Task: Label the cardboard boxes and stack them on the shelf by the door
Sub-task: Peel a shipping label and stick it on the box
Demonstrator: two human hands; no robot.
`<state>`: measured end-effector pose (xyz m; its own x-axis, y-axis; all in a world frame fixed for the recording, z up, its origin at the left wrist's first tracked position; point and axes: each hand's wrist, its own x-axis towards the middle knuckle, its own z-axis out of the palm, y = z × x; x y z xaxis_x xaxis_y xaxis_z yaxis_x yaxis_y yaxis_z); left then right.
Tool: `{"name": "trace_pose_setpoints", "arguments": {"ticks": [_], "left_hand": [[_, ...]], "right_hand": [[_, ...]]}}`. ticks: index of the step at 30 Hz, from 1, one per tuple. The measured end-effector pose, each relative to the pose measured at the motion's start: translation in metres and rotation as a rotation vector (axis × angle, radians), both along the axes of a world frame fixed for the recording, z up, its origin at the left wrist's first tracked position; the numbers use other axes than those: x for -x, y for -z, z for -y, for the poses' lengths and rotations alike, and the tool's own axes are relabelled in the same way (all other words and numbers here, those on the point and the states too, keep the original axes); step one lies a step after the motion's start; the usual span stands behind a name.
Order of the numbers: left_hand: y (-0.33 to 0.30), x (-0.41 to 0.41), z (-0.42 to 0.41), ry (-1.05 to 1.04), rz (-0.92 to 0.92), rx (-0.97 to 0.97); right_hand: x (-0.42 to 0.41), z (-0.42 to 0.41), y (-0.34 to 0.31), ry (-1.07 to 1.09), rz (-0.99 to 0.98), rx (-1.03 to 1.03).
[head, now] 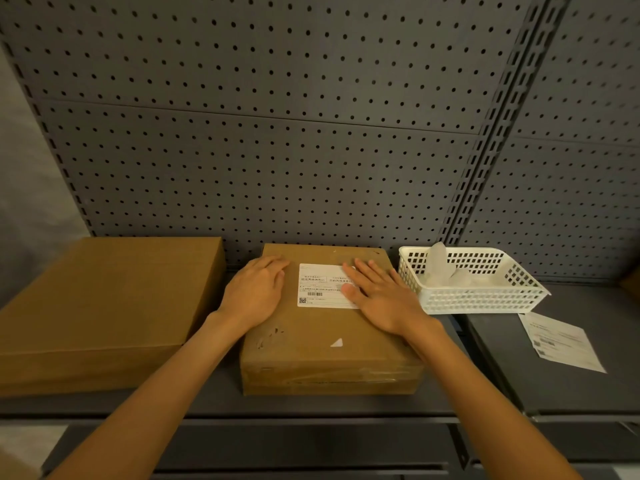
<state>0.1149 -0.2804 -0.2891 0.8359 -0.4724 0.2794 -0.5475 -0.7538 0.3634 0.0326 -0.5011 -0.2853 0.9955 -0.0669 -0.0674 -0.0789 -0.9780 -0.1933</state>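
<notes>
On the dark grey metal shelf, the small flat brown cardboard box already carries a white printed shipping label, and the person presses it down with both hands: the left hand lies flat on the box top beside the label, the right hand lies flat across the label's right part, fingers straight on both. The larger flat brown cardboard box to the left shows no label on its visible faces, so it probably still needs one from the loose white label sheet lying past the white plastic basket, and nothing is stacked yet.
</notes>
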Motion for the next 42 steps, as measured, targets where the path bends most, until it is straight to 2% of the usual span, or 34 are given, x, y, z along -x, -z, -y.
{"name": "trace_pose_setpoints", "arguments": {"ticks": [4,6,10,12,17,28,35,42], "left_hand": [[-0.006,-0.004,0.006,-0.022,0.051,-0.120],[-0.011,-0.005,0.015,0.002,0.055,-0.114],[-0.012,-0.002,0.038,0.183,-0.055,-0.198],[-0.008,-0.001,0.042,0.204,-0.128,-0.271],[-0.006,0.001,0.029,0.232,-0.139,-0.338],[-0.001,0.008,0.019,0.199,-0.154,-0.348],[-0.001,0.009,0.021,0.188,-0.148,-0.341],[-0.002,0.009,0.019,0.199,-0.161,-0.344]], "right_hand": [[0.001,-0.001,0.001,0.009,0.015,0.004],[0.001,-0.001,0.001,0.008,0.019,0.003],[0.000,-0.001,0.003,0.011,0.020,0.001],[-0.001,-0.001,0.003,0.018,0.022,-0.006],[-0.001,0.000,0.004,0.019,0.025,-0.009],[0.003,-0.001,-0.001,-0.012,-0.016,-0.010],[0.044,-0.010,-0.004,-0.082,-0.063,-0.016],[0.031,-0.040,-0.016,-0.077,0.069,0.012]]}}
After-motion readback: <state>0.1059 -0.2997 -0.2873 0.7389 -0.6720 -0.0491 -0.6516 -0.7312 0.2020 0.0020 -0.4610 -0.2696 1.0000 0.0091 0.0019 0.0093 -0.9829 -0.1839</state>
